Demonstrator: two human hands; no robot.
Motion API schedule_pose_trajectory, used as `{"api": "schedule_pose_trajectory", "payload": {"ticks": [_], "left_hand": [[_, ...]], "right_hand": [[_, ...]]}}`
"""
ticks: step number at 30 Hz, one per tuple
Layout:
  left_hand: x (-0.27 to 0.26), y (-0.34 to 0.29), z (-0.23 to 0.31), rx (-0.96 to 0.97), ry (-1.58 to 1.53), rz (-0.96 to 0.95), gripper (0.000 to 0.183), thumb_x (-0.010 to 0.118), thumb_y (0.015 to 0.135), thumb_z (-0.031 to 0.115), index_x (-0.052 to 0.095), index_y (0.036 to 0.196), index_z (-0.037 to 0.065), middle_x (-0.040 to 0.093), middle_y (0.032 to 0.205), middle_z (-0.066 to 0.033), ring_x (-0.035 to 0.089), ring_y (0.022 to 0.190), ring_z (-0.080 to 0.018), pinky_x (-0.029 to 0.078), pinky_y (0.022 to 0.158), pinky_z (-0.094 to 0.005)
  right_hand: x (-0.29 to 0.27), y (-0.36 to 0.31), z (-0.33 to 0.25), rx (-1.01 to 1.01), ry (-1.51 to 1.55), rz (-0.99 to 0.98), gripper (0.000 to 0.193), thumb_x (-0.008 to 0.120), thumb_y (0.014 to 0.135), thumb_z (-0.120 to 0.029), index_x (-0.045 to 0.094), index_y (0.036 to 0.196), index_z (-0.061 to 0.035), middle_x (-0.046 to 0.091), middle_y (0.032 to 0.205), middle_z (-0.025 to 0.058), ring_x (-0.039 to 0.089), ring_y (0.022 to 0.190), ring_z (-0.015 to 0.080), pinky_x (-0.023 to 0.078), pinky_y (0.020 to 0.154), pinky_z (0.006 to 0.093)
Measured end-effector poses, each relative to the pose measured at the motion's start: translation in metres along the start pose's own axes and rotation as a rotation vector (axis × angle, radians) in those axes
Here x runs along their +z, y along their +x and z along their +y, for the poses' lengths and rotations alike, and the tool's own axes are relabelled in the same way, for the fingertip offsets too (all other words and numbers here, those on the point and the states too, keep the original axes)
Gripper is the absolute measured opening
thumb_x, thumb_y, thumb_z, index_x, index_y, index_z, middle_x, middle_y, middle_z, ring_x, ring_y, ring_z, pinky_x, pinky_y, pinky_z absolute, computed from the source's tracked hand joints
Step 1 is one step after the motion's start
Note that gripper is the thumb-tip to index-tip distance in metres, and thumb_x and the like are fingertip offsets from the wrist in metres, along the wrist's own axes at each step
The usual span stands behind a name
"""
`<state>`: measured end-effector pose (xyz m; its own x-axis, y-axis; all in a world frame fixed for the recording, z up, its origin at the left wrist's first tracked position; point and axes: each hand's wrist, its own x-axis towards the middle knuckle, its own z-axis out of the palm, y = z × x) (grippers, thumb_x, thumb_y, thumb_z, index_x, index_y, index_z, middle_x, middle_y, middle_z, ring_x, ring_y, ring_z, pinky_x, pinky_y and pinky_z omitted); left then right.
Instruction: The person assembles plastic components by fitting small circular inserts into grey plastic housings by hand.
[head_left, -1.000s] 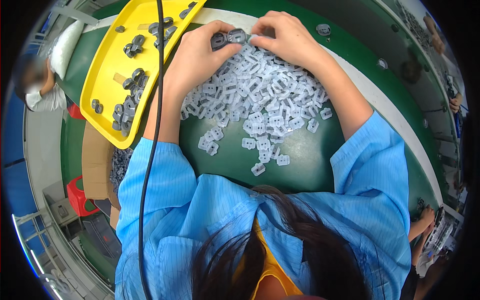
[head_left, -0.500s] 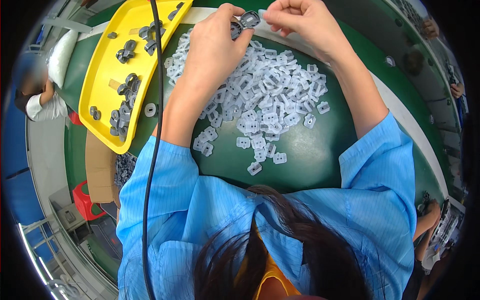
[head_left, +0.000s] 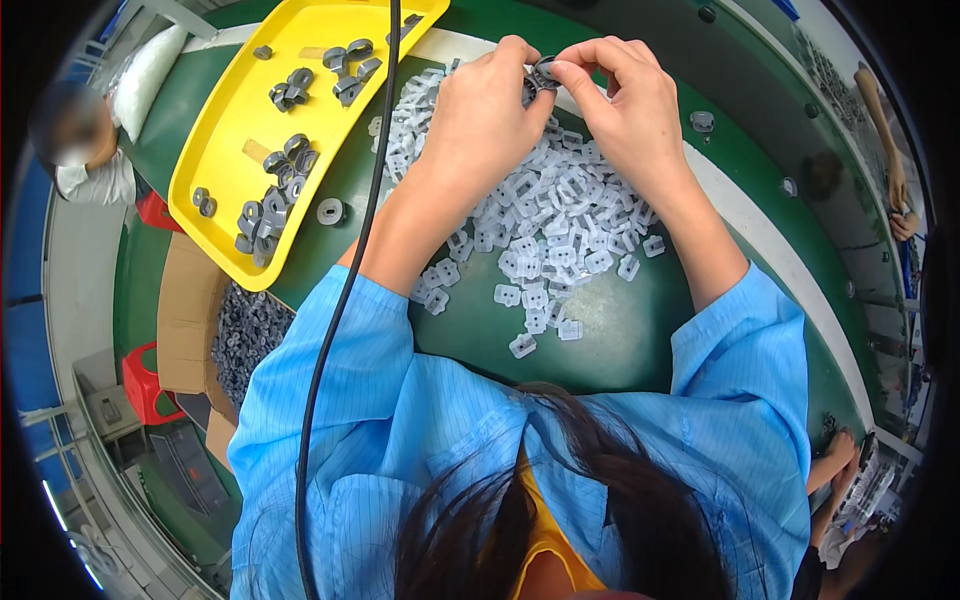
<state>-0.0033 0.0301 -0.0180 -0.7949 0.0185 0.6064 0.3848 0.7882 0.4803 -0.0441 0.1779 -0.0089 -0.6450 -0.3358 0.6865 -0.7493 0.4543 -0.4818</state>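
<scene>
Above the far side of a heap of small translucent white plastic pieces (head_left: 545, 215), my left hand (head_left: 485, 115) is closed around a dark grey plastic part with rounded lobes (head_left: 543, 72). My right hand (head_left: 637, 115) meets it from the right, thumb and fingertips pressed on the same part. Whether a small translucent piece sits under the right fingertips is hidden. To the left, a yellow tray (head_left: 225, 150) carries several clusters of similar grey parts (head_left: 265, 220). A single round grey part (head_left: 331, 211) lies on the green table (head_left: 620, 340) beside the tray.
A black cable (head_left: 345, 290) hangs across the view, left of my left forearm. A cardboard box (head_left: 188, 320) of grey parts stands at lower left, near a red stool (head_left: 148, 385). Another person (head_left: 98, 165) is at far left; other people's hands (head_left: 902, 222) show at right.
My right hand has come in to the grey part; before, it was apart, pinching a small translucent piece. The view has shifted, so tray and heap appear further right.
</scene>
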Motion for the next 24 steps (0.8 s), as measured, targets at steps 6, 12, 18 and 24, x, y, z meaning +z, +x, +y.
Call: {"api": "schedule_pose_trajectory", "payload": {"ticks": [6, 12, 18, 24], "left_hand": [[0.003, 0.001, -0.002, 0.037, 0.032, 0.045, 0.028, 0.072, 0.074, 0.013, 0.059, 0.096, 0.001, 0.067, 0.08, -0.0168, 0.068, 0.073, -0.0288, 0.053, 0.064, -0.0342], [0.004, -0.001, -0.003, 0.074, 0.015, -0.022, 0.031, 0.069, 0.073, 0.009, 0.051, 0.097, 0.002, 0.064, 0.08, -0.0165, 0.064, 0.07, -0.0343, 0.052, 0.06, -0.0413], [0.001, -0.004, 0.005, 0.147, 0.017, -0.022, 0.029, 0.068, 0.075, 0.007, 0.047, 0.094, 0.004, 0.061, 0.081, -0.0137, 0.063, 0.068, -0.0337, 0.052, 0.057, -0.0412], [-0.002, -0.006, 0.01, 0.119, 0.006, -0.066, 0.027, 0.067, 0.075, 0.007, 0.049, 0.094, 0.004, 0.062, 0.084, -0.0153, 0.063, 0.072, -0.0345, 0.052, 0.06, -0.0421]], "right_hand": [[-0.001, 0.004, 0.016, 0.372, 0.289, -0.25, 0.027, 0.071, 0.079, -0.028, 0.068, 0.089, -0.0028, 0.067, 0.08, 0.0061, 0.061, 0.072, 0.0131, 0.048, 0.064, 0.0284], [-0.005, 0.004, 0.026, 0.653, 0.854, -0.399, 0.031, 0.075, 0.077, -0.023, 0.066, 0.098, -0.0016, 0.068, 0.085, 0.0053, 0.063, 0.075, 0.011, 0.051, 0.069, 0.025], [-0.01, 0.005, 0.022, 0.585, 0.793, -0.4, 0.019, 0.069, 0.08, -0.017, 0.068, 0.092, -0.0022, 0.066, 0.083, 0.0034, 0.06, 0.072, 0.0088, 0.05, 0.067, 0.0225], [-0.014, 0.002, 0.024, 0.595, 0.849, -0.407, 0.017, 0.068, 0.081, -0.016, 0.068, 0.09, -0.0018, 0.065, 0.081, 0.003, 0.06, 0.073, 0.0083, 0.049, 0.067, 0.022]]}}
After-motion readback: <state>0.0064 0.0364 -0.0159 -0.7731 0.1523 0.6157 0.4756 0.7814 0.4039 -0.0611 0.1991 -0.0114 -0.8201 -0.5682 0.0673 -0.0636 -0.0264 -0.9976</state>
